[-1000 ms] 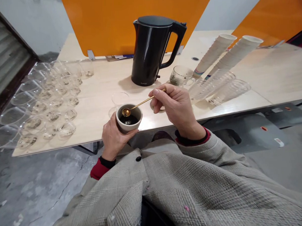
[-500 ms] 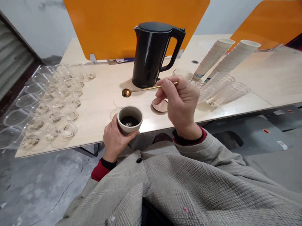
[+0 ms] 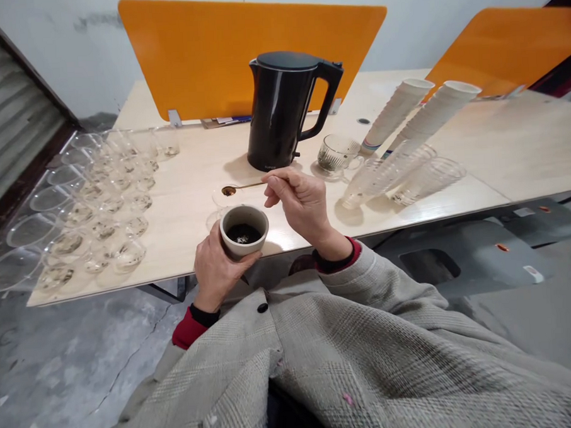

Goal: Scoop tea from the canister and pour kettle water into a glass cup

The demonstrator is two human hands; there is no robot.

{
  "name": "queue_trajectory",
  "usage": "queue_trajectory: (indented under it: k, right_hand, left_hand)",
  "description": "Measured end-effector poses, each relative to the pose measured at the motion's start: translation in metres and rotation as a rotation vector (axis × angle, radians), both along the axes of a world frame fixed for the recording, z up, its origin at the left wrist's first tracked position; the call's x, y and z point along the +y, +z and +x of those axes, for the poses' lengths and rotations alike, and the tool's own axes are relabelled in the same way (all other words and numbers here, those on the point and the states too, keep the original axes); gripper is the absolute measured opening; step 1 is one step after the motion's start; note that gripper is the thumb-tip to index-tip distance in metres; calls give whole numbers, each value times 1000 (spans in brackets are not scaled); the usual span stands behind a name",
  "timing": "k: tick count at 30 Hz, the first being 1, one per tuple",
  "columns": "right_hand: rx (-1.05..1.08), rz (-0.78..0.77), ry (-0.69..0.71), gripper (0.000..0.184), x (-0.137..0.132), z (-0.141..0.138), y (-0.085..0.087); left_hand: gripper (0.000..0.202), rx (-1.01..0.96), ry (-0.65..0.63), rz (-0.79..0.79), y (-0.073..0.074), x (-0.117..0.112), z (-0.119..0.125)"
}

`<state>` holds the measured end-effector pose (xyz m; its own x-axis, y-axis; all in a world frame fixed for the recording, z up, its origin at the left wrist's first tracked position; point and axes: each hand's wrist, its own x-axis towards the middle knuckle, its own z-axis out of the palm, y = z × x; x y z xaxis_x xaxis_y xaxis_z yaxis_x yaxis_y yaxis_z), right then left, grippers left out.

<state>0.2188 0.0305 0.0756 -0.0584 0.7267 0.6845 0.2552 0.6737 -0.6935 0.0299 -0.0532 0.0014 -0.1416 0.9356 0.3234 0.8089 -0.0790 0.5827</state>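
Observation:
My left hand (image 3: 213, 267) is wrapped round a small pale ceramic cup (image 3: 262, 232), which holds dark loose bits, probably tea leaves, with a few white specks. Between the thumb and fingers of my right hand (image 3: 298, 204) is the thin handle of a gold-coloured spoon (image 3: 250, 185). The spoon's bowl carries a little dark stuff and is over a clear plastic cup (image 3: 215, 198), just beyond the ceramic one. That clear cup is hard to make out against the table, its lower part partly behind the ceramic cup.
Rows of clear cups (image 3: 80, 210) with dark bits in their bottoms fill the table's left side. Behind my hands stands a black electric kettle (image 3: 278, 113). To the right are a glass cup (image 3: 337, 154), stacked paper cups (image 3: 397, 111) and stacked clear cups (image 3: 428, 179). Orange dividers (image 3: 193, 60) line the back.
My right hand has moved left with the spoon, bringing its bowl left and lower over the clear cup. The glass cup now shows more fully. My left hand stays on the ceramic cup.

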Motion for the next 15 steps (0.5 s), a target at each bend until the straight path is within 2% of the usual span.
queue_trajectory:
  k: [5, 9, 12, 15]
  right_hand:
    - [41, 35, -44, 43, -3, 0, -1]
    - [-18, -11, 19, 46, 2, -2, -7]
    - [70, -81, 19, 48, 5, -2, -10]
    - [171, -94, -18, 45, 6, 4, -6]
  left_hand:
    - [108, -1, -3, -1, 1, 0, 0]
    - [107, 4, -3, 8, 0, 0, 0]
    - [108, 10, 4, 7, -1, 0, 0]
    - [108, 9, 3, 13, -2, 0, -1]
